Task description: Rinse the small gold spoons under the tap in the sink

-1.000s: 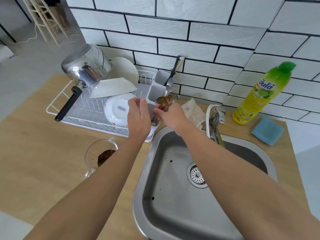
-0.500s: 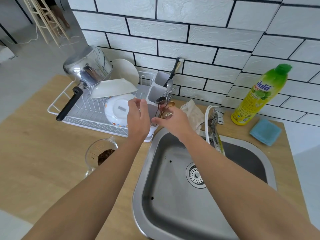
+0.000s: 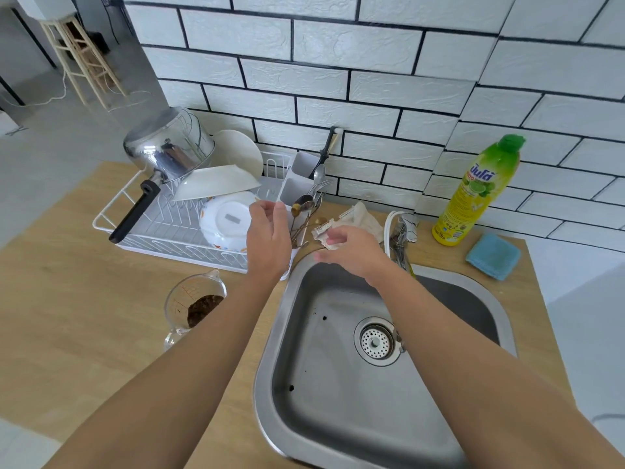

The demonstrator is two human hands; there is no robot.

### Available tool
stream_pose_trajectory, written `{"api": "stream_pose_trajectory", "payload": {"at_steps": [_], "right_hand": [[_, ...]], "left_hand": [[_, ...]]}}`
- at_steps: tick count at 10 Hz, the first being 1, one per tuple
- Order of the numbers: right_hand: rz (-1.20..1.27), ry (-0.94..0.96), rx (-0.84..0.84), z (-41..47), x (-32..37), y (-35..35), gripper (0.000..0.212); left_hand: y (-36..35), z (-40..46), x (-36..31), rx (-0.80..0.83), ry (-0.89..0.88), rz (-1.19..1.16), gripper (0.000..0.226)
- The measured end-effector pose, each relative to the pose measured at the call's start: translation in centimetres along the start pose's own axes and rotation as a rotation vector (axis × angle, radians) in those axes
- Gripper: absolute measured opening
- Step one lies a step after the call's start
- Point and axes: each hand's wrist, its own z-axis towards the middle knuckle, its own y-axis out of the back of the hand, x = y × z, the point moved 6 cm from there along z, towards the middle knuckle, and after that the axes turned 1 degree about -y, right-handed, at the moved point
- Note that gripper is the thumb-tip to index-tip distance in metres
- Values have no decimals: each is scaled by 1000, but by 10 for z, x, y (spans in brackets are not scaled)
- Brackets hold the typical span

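Here: left hand (image 3: pixel 269 243) above table (image 3: pixel 84 299) at dish rack (image 3: pixel 159 228) corner, fingers curled round small gold spoons (image 3: pixel 298 225), bowls up beside cutlery holder (image 3: pixel 297 184). Right hand (image 3: pixel 351 248) over sink (image 3: pixel 338 384) back rim, fingers loose, holding nothing. Tap (image 3: pixel 400 238) just right of it.

I see a light wooden countertop (image 3: pixel 67 316) with a stainless steel sink (image 3: pixel 338 418) set into it. Directly on the wood sit a white wire dish rack (image 3: pixel 176 238) at the back left, a clear plastic measuring jug (image 3: pixel 189 299) holding something dark in front of it, a crumpled off-white cloth (image 3: pixel 362 218), a yellow dish-soap bottle with a green cap (image 3: pixel 473 194) and a folded blue cloth (image 3: pixel 493 255).
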Motion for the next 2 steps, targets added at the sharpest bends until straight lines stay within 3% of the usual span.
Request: {"api": "stream_pose_trajectory", "payload": {"at_steps": [2], "right_hand": [[30, 32, -80, -24, -1, 19, 53]], "left_hand": [[10, -19, -13, -4, -43, -39, 21]]}}
